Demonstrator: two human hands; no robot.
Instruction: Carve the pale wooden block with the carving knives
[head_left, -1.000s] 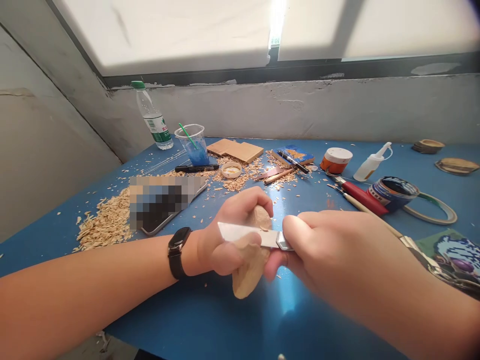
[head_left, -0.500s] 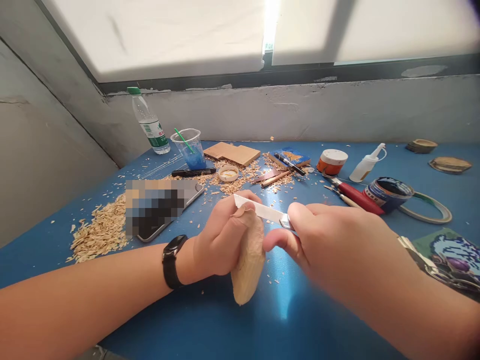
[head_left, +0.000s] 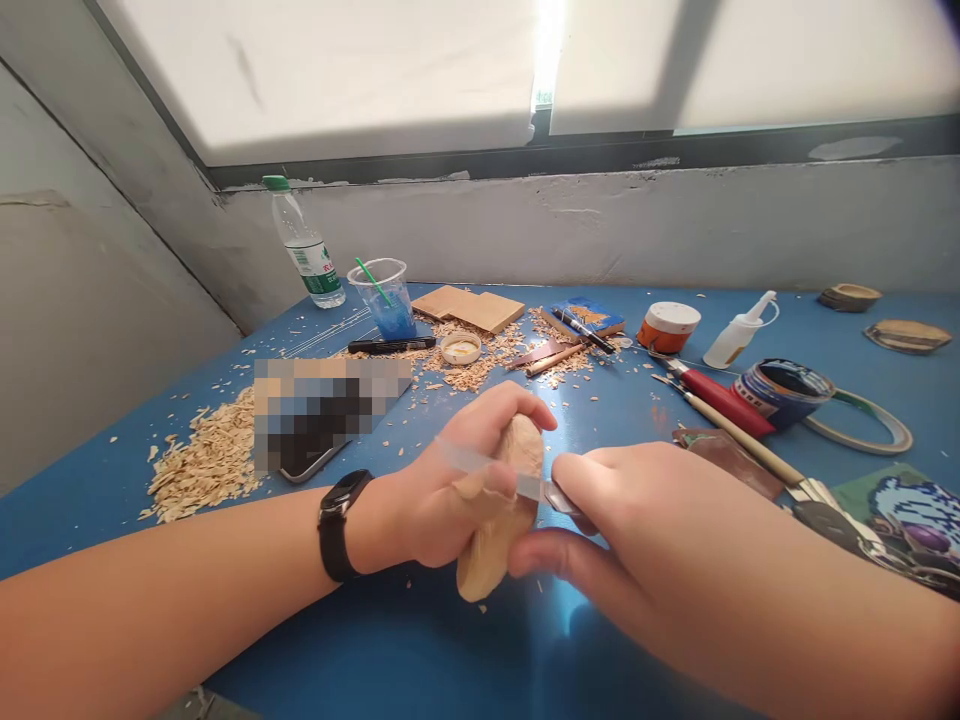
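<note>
My left hand (head_left: 450, 480) is wrapped around a pale, partly carved piece of wood (head_left: 487, 555), which stands tilted over the table. My right hand (head_left: 637, 530) grips a knife (head_left: 531, 487), its handle mostly hidden in my fingers. The blade is blurred and lies across the wood, pointing left over my left thumb. Something tan covers that thumb, perhaps tape or a guard. My right thumb rests against or close by the lower right side of the wood; which one I cannot tell.
Wood shavings (head_left: 202, 455) lie heaped on the blue table, left of a partly blurred phone (head_left: 315, 460). Behind stand a water bottle (head_left: 307, 245) and a plastic cup (head_left: 386, 310). At right are a red-handled tool (head_left: 720, 400), a blue jar (head_left: 780, 390) and a glue bottle (head_left: 739, 330).
The knife and my right hand have come down along the wood towards me. The wood's top now shows more, and my left index finger has stretched out beside it.
</note>
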